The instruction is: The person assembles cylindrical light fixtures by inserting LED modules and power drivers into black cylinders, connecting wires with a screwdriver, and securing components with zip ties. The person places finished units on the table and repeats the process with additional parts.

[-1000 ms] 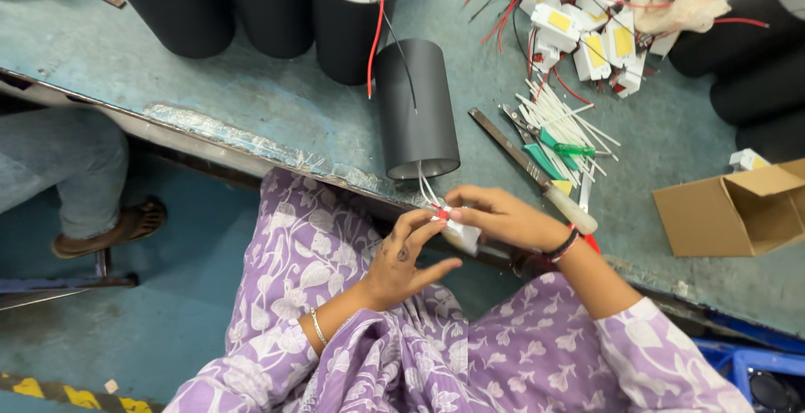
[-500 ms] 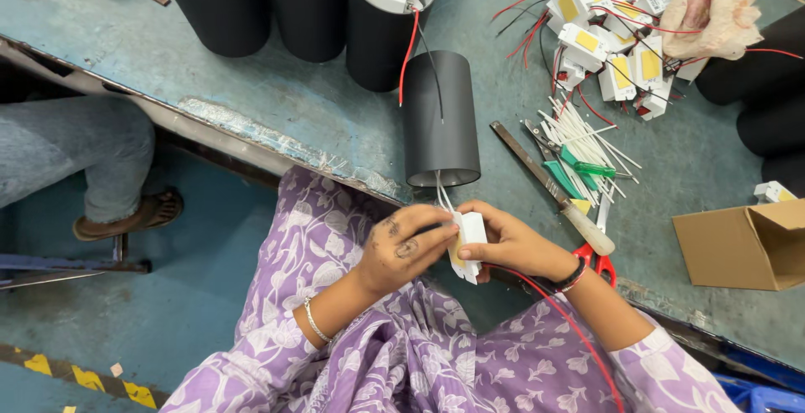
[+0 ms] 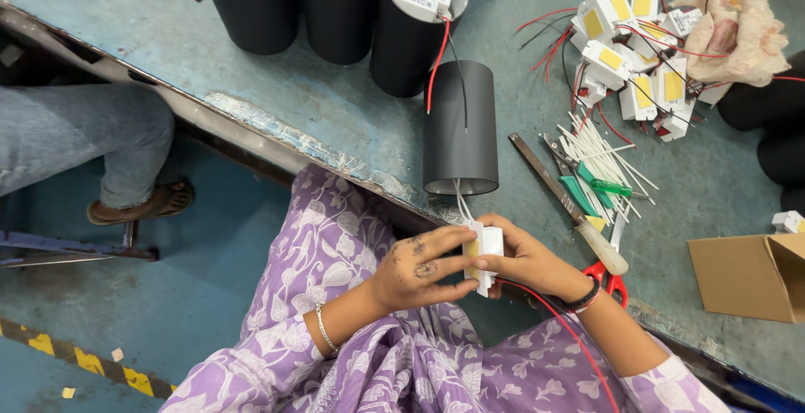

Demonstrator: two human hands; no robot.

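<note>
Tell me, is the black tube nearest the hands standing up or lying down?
Lying down. The black tube rests on its side on the table, open end facing the person, thin white wires coming out.

Module point(image 3: 484, 249) between hands, before tube point(image 3: 460, 128); tools point(image 3: 587, 203) right.

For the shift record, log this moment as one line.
left hand: holds white module | right hand: holds white module | module wires: run into black cylinder | bench: pliers

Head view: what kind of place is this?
Likely a light-fixture assembly bench: black tubes, a pile of white wired modules, cutters, both hands on one module.
</note>
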